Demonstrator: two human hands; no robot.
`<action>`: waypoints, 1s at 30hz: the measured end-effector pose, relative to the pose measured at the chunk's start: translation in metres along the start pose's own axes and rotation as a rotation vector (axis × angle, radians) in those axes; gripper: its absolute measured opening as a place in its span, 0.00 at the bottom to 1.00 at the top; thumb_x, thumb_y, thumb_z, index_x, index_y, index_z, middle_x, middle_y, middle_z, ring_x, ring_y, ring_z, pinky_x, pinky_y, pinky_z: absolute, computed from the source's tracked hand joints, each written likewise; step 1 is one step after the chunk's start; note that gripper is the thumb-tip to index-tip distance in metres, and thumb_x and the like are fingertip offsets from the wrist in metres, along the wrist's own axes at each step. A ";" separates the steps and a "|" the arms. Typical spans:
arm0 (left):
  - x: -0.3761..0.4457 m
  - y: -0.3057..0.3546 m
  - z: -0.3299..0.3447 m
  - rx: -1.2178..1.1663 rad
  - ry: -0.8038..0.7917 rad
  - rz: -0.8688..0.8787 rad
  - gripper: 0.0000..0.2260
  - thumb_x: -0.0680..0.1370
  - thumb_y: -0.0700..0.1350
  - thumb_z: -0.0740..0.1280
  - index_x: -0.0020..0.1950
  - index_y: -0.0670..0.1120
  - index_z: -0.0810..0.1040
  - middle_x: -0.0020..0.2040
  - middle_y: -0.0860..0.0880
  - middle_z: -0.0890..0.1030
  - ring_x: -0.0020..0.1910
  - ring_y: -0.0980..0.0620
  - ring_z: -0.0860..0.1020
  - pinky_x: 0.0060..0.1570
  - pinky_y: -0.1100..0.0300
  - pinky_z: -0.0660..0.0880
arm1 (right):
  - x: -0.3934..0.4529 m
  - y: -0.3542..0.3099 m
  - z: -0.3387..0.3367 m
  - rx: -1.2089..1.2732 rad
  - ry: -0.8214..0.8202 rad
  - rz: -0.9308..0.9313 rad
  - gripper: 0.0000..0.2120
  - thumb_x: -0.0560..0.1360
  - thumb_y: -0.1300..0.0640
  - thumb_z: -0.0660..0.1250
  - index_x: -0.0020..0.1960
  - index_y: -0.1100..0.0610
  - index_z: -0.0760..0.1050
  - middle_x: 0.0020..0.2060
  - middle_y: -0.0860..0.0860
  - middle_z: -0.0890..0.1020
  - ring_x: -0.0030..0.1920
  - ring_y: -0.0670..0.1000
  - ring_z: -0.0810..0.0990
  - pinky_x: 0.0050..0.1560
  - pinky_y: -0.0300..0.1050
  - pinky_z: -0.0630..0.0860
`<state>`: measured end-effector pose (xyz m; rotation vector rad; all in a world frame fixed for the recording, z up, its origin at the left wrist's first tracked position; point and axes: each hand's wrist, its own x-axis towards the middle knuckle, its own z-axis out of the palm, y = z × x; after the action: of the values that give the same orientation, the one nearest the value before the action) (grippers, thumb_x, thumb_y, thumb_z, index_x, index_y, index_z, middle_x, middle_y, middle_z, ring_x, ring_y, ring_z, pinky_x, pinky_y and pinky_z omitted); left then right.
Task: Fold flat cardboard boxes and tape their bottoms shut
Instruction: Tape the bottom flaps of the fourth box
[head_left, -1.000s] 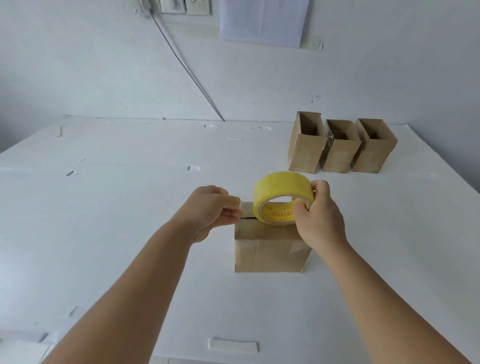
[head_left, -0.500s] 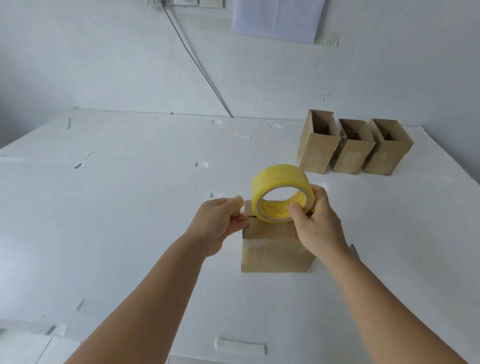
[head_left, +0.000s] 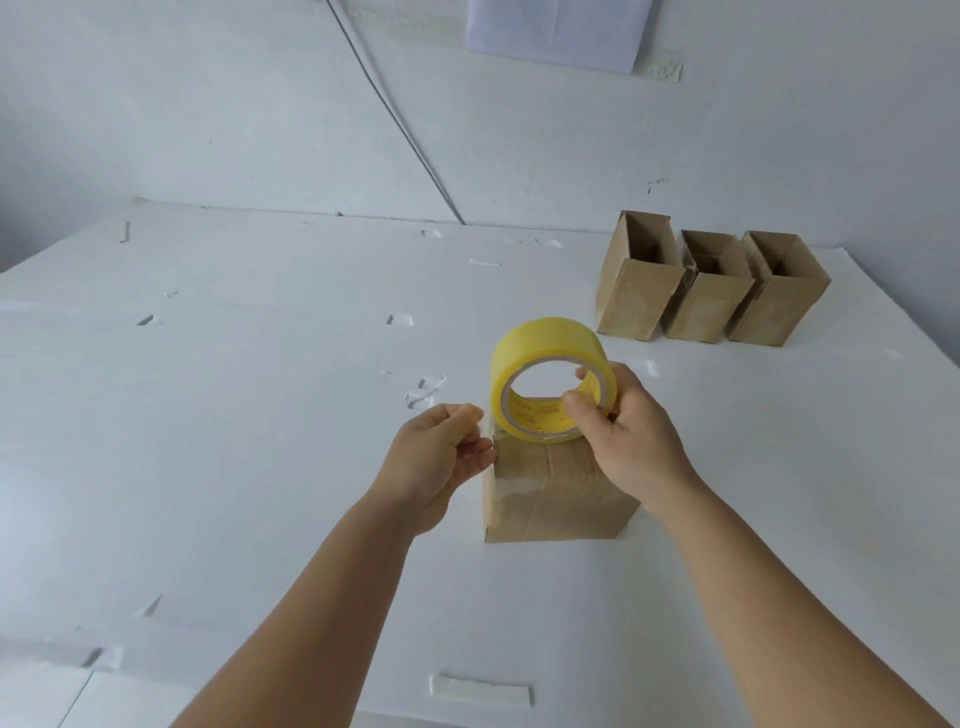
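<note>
Here the right hand (head_left: 631, 436) grips the tape roll (head_left: 550, 382) upright on the box (head_left: 556, 499), hole facing near; the left hand (head_left: 441, 457) pinches the tape's end.

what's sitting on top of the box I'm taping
The yellow tape roll rests on the box, held by the right hand. The left hand pinches its free end. The box's top is mostly covered.

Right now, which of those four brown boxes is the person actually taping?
The near box, alone under the hands. The right hand holds the yellow tape roll on it, and the left hand pinches the tape end. The three far boxes stand untouched, open side up.
</note>
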<state>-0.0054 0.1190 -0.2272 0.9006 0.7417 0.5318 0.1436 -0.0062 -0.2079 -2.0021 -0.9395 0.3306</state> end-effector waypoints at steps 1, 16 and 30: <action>0.000 0.001 0.002 0.021 0.006 -0.002 0.04 0.79 0.38 0.64 0.45 0.39 0.74 0.33 0.48 0.71 0.32 0.52 0.74 0.35 0.63 0.78 | 0.000 0.002 0.001 0.011 0.034 -0.012 0.07 0.77 0.44 0.62 0.53 0.43 0.69 0.40 0.43 0.79 0.44 0.45 0.78 0.42 0.43 0.71; 0.014 -0.011 -0.007 0.321 0.092 0.060 0.06 0.80 0.41 0.61 0.47 0.40 0.74 0.33 0.49 0.67 0.30 0.55 0.68 0.39 0.57 0.80 | 0.000 0.012 0.001 0.128 0.175 -0.055 0.14 0.79 0.46 0.60 0.64 0.42 0.67 0.44 0.41 0.76 0.46 0.40 0.75 0.42 0.32 0.67; 0.010 -0.050 -0.011 0.657 0.216 -0.023 0.14 0.81 0.48 0.59 0.66 0.49 0.66 0.59 0.45 0.75 0.53 0.49 0.77 0.52 0.54 0.77 | -0.001 0.013 0.000 0.098 0.141 -0.047 0.19 0.78 0.44 0.60 0.68 0.43 0.65 0.55 0.49 0.77 0.51 0.48 0.74 0.43 0.32 0.66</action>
<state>-0.0023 0.1056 -0.2775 1.4534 1.1547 0.3669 0.1490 -0.0109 -0.2184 -1.8847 -0.8637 0.2024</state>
